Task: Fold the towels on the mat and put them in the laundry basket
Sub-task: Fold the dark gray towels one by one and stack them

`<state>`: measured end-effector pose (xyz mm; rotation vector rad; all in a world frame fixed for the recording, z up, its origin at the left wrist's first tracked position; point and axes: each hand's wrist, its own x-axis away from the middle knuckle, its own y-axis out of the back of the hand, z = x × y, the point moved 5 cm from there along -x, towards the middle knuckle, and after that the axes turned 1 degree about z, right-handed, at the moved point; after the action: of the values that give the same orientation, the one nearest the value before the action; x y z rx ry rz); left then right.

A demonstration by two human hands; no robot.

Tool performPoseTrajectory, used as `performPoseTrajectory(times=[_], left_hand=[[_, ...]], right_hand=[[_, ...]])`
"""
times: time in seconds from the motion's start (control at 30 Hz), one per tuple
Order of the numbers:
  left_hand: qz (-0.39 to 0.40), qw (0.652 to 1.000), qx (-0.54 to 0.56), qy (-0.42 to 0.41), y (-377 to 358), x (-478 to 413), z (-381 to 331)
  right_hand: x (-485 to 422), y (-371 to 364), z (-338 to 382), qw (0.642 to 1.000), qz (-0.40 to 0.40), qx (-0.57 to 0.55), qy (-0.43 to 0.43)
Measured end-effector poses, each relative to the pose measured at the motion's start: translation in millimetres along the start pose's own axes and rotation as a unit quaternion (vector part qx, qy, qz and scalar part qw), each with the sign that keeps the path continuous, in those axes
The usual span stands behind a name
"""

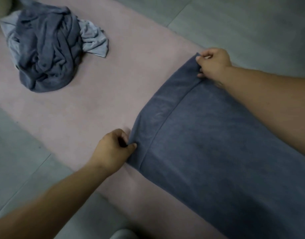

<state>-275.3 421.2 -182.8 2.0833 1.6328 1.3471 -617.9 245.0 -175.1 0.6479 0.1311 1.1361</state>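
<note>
Left hand [113,149] and right hand [213,63] each pinch a corner of the dark blue towel [217,152], spread flat at right on the pink mat [113,87]. Folding barely begun; crumpled pile [46,49] far left untouched; basket not visible.

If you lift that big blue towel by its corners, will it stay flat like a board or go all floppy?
Probably floppy: the blue towel wrinkles where the left hand and right hand pinch its corners. The crumpled pile of towels nearby suggests such cloth holds no shape. It likely won't roll or tip, lying flat on the mat.
</note>
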Motion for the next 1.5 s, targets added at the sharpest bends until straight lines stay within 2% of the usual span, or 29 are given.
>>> performPoseTrajectory(times=[0.13,0.2,0.3,0.43,0.57,0.67,0.83,0.9,1.03,1.13,1.2,1.3,1.37,1.5], left_hand=[[0.067,0.97,0.217,0.09,-18.1,27.0,-33.4],[0.091,0.967,0.234,0.049,-31.1,46.6,-59.9],[0.13,0.968,0.212,-0.039,-58.7,88.0,-108.1],[0.238,0.96,0.101,-0.11,-124.8,151.5,-170.7],[0.323,0.935,0.032,-0.141,-227.1,215.3,-214.5],[0.357,0.917,0.025,-0.173,-321.6,265.4,-235.2],[0.319,0.912,0.016,-0.259,-461.5,352.2,-237.9],[0.297,0.906,0.008,-0.301,-506.6,384.4,-236.5],[0.238,0.928,-0.004,-0.286,-556.9,415.1,-229.7],[0.246,0.929,-0.029,-0.275,-592.3,433.0,-229.4],[0.258,0.921,-0.064,-0.286,-610.9,443.1,-228.1],[0.253,0.913,-0.091,-0.308,-629.6,458.6,-222.4],[0.223,0.908,-0.095,-0.342,-637.1,469.8,-220.0],[0.196,0.9,-0.127,-0.367,-654.1,486.2,-213.3]], right_hand=[[34.1,59.3,4.1,0.995,0.045,-0.088,0.017],[55.1,98.9,-3.4,0.987,0.065,-0.15,0.011],[90.3,166.9,-25.9,0.976,0.062,-0.209,0.004],[131.0,263.4,-88.8,0.98,-0.018,-0.2,-0.012],[170.3,350.5,-169.8,0.979,-0.066,-0.188,-0.035],[201.1,411.3,-228.2,0.974,-0.084,-0.204,-0.049],[239.9,491.3,-329.6,0.962,-0.097,-0.236,-0.095],[250.9,521.1,-375.1,0.955,-0.125,-0.237,-0.129],[260.3,562.4,-438.5,0.94,-0.216,-0.199,-0.172],[260.5,590.5,-485.7,0.928,-0.263,-0.171,-0.199],[258.0,596.8,-502.1,0.937,-0.25,-0.137,-0.203],[267.3,589.9,-500.9,0.965,-0.182,-0.041,-0.186],[269.0,585.4,-500.0,0.979,-0.142,0.036,-0.142],[267.6,585.2,-508.7,0.98,-0.117,0.144,-0.069]])
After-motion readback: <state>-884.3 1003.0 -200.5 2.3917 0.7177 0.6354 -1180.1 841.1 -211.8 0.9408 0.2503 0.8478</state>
